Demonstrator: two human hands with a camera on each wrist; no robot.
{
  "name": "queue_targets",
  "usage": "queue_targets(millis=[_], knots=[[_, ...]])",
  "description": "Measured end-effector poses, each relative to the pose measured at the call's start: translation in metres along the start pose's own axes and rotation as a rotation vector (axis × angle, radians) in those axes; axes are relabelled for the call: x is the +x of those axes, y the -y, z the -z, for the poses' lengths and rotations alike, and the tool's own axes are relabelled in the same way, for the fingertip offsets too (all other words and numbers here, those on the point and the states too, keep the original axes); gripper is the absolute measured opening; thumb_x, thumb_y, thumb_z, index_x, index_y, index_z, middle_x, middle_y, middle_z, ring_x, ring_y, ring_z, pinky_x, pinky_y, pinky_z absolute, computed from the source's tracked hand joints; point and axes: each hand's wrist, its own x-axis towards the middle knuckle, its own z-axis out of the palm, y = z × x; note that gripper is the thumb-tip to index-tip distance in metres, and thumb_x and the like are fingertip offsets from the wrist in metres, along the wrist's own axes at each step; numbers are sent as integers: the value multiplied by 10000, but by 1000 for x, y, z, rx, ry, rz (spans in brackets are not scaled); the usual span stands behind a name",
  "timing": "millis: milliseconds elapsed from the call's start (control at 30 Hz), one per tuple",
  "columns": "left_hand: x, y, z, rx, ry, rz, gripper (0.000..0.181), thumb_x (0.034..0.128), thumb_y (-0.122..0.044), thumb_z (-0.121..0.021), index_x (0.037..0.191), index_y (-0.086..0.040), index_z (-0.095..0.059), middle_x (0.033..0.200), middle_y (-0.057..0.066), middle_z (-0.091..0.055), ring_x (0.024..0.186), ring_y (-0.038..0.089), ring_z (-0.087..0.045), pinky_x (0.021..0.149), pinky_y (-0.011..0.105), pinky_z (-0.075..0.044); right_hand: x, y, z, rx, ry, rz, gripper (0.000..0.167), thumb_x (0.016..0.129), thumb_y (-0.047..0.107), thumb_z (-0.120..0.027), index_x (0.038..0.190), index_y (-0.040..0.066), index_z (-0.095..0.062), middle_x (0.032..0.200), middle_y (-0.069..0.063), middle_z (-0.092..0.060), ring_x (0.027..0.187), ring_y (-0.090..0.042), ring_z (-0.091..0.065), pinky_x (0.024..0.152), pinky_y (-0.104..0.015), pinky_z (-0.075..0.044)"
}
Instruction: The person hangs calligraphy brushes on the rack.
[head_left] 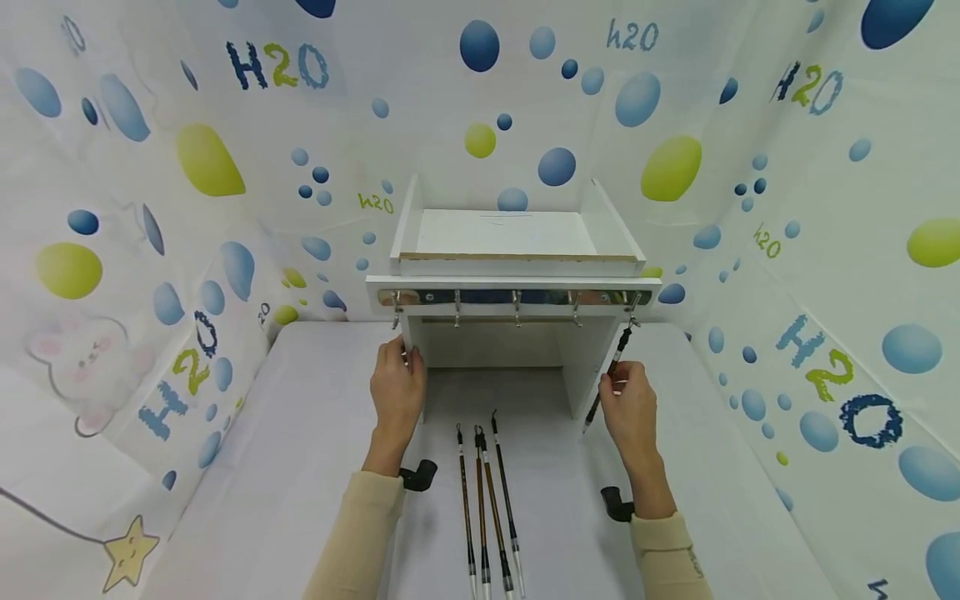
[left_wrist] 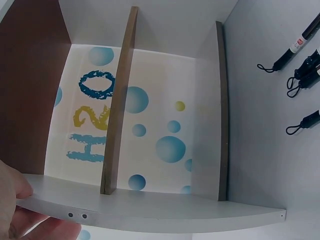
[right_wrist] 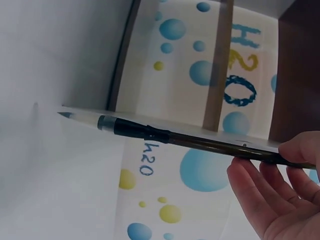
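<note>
We find a backdrop [head_left: 427, 108] printed with blue and green dots and "H2O" lettering on three sides of the work area. Before it lies a white worktop [head_left: 300, 467]. On the worktop, near its far side, we note a white shelf [head_left: 517, 267], standing upright, with a tray-like top and an open space between two side panels. Two beige sleeves [head_left: 360, 525] reach in from the near side.

Across the shelf's front edge runs a shiny rail [head_left: 487, 297]. The left hand [head_left: 397, 387] grips the left side panel by its front edge, thumb on the inner face and fingers on the outer. The right hand [head_left: 630, 404] pinches a brush [right_wrist: 200, 143] between thumb and fingertips, just beside the right panel. We record this brush as tilted, pale tip down, its upper end at the rightmost hook.

Four brushes [head_left: 492, 500] lie on the worktop in front of the shelf, between the forearms, corded ends toward the shelf. A black fitting [head_left: 418, 475] sits at each wrist. We count five hooks [head_left: 517, 312] along the rail. We cannot tell whether the held brush's cord is over its hook.
</note>
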Motion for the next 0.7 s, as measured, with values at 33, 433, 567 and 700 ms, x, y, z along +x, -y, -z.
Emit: queue_targets(millis=[33, 433, 567, 700], knots=[[0, 0, 0, 0, 2, 1, 255, 955, -52, -616, 1155, 106, -629, 1003, 264, -646, 814, 376, -694, 637, 498, -570, 0, 0, 0, -1, 1, 2, 219, 954, 80, -607, 1115, -61, -558, 1005, -228, -675, 887, -358, -711, 708, -486, -580], [-1, 2, 0, 3, 4, 6, 267, 961, -68, -613, 1169, 99, -629, 1004, 260, -647, 802, 376, -683, 624, 503, -558, 3, -3, 2, -23, 13, -1, 213, 950, 83, -604, 1108, -53, -559, 1001, -219, -681, 891, -352, -711, 718, -461, -570], [-1, 1, 0, 7, 15, 15, 270, 965, -72, -611, 1173, 99, -627, 1001, 259, -644, 805, 375, -684, 628, 503, -559, 4, -5, 3, -21, 9, 3, 215, 948, 76, -603, 1110, -57, -561, 1005, -223, -680, 893, -355, -709, 735, -468, -568], [-1, 1, 0, 11, 22, 23, 269, 965, -74, -612, 1172, 98, -628, 1005, 259, -644, 816, 377, -688, 640, 506, -563, 4, -4, 3, -21, 9, 1, 220, 947, 79, -604, 1113, -58, -560, 1007, -227, -677, 901, -362, -705, 745, -489, -569]])
